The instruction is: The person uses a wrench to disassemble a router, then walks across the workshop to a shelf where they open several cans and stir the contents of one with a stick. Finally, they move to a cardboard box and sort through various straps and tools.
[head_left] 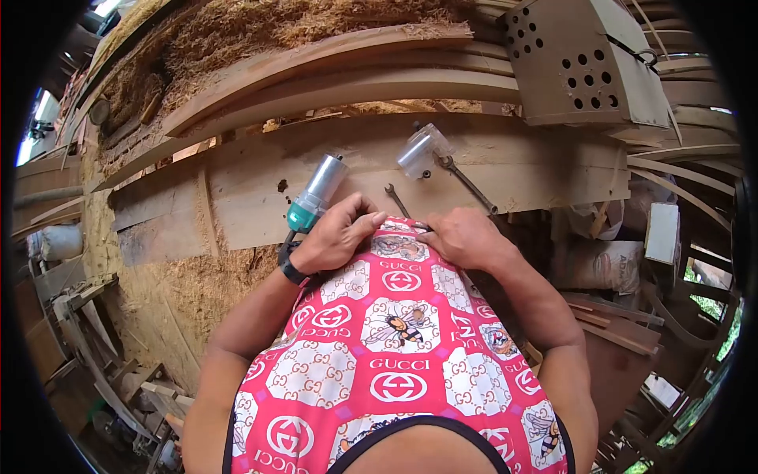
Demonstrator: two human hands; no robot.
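My left hand (335, 233), with a dark band on its wrist, is closed at the left edge of the pink patterned shirt (403, 316); anything inside its fingers is hidden. At the shirt's other upper edge, my right hand (466, 237) is closed around a small dark thing, mostly covered. A green and silver power tool (316, 193) lies on the board just beyond my left hand. Between my hands and a clear plastic piece (422, 150) is a small wrench (396, 200). A larger wrench (467, 185) lies beyond my right hand.
The wide wooden board (253, 182) runs across in front of me. Behind it are curved planks (339, 91) and wood shavings (229, 39). A box with round holes (584, 67) stands at the back right. A sack (604, 266) and wood pieces lie at the right.
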